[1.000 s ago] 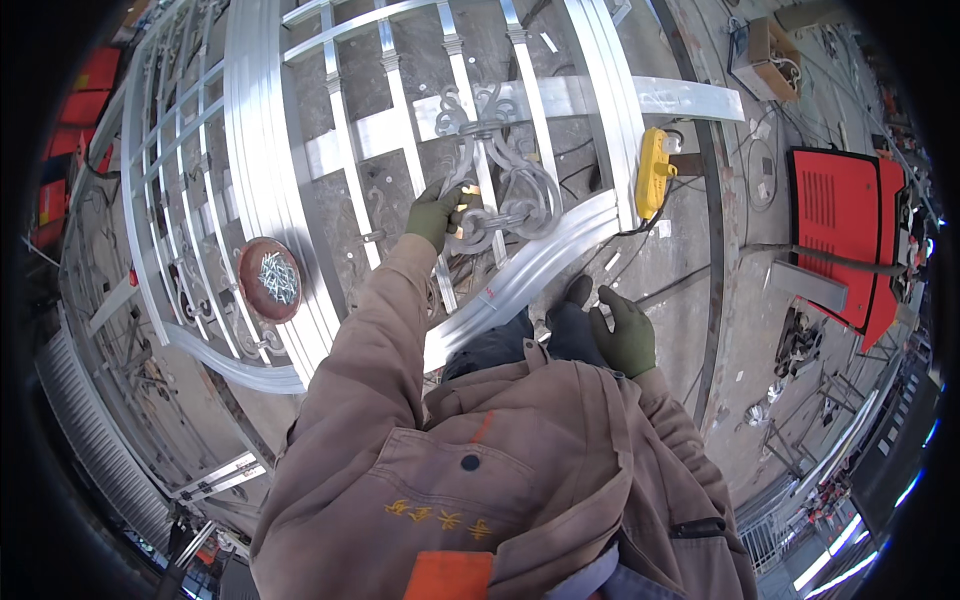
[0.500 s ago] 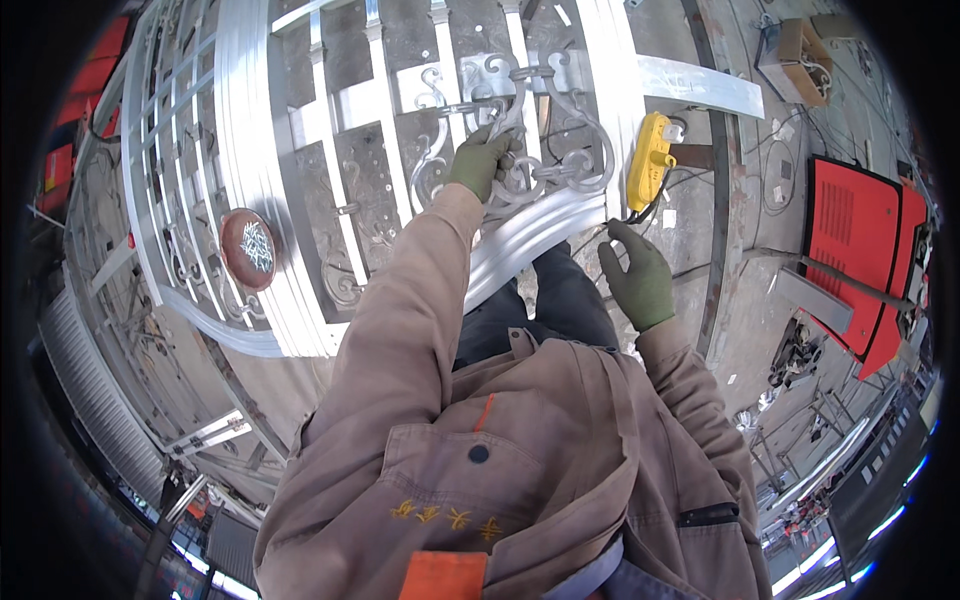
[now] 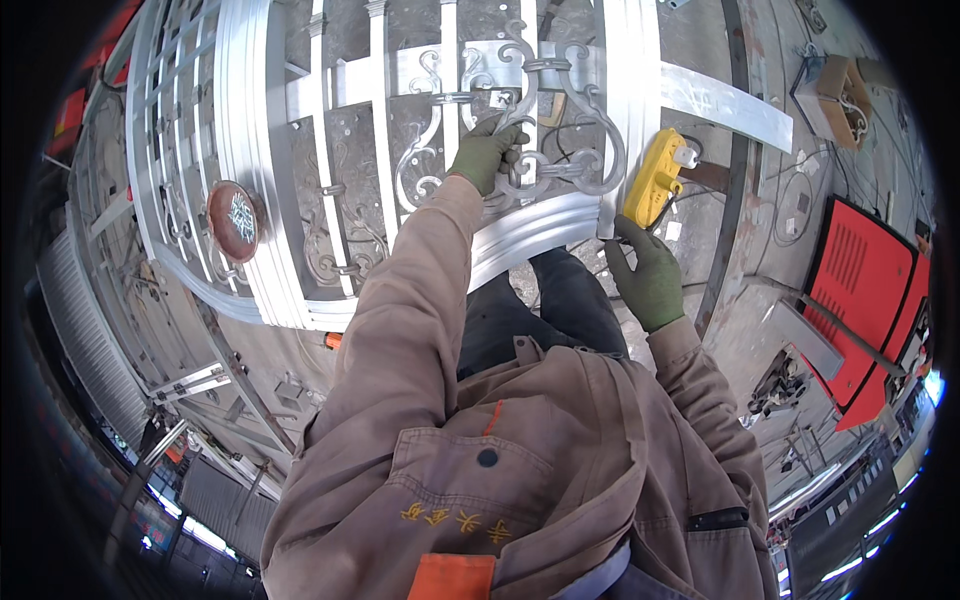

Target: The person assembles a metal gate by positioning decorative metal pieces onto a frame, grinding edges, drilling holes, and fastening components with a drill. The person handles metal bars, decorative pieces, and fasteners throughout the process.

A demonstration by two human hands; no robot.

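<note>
At the left, a round red-brown bowl holds a heap of small silver screws. The bowl sits at the edge of a wide, ribbed silver profile. To its right, slender silver bars run lengthwise, parallel to one another.

The left hand, in a green glove, has its fingers curled around the scroll ornament. This ornament lies over the bars, just above the curved bottom rail. Its finish is dull grey, darker than the bright silver bars. The outline is a set of open curves with coiled ends; banded collars bind adjoining scrolls. The glove hides part of its centre.

The right hand, also gloved in green, is well apart from the left. Its thumb stands away from the fingers, and the fingertips lie near the rail's right end; contact cannot be determined. Just above them is a yellow power strip with a white plug. Farther right stand an open cardboard box and a red machine casing.
</note>
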